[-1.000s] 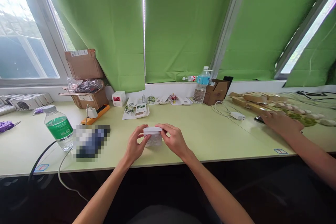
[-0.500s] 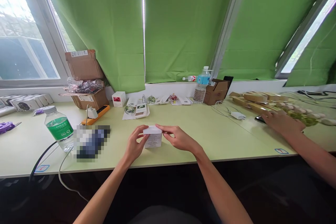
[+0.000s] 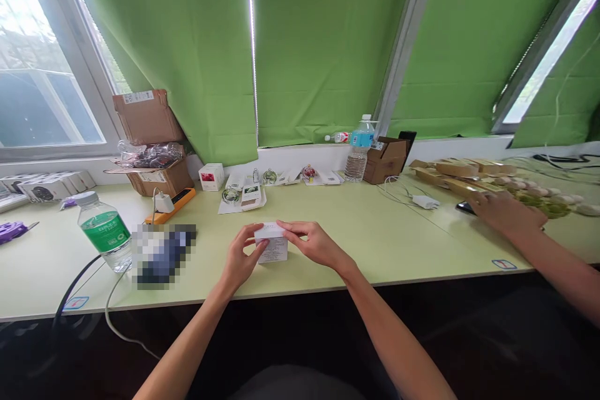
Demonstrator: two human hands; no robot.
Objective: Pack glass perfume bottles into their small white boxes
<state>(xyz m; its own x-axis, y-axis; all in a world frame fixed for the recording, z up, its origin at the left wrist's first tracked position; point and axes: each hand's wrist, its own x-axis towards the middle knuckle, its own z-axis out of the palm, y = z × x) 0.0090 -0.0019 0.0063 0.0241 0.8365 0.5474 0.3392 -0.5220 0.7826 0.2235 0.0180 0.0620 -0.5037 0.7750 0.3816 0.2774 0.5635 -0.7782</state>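
Observation:
A small white cardboard box (image 3: 274,251) with fine print on its front stands upright on the table in front of me. My left hand (image 3: 240,258) is closed around its left side, thumb on the front face and index finger along the top. From the other side, my right hand (image 3: 321,245) pinches the top right edge, its fingertips lying on the lid. The box's back and the undersides of my right fingers are hidden.
Behind lie opened blister packs (image 3: 241,197) and a white box with a red picture (image 3: 211,177). A water bottle (image 3: 105,231) and a power strip (image 3: 175,205) are left. At right, another person's hand (image 3: 509,215) rests near an egg tray (image 3: 539,203).
My right fingertips have shifted slightly left over the top edge of the box. My left hand keeps its hold, and the box stays in place.

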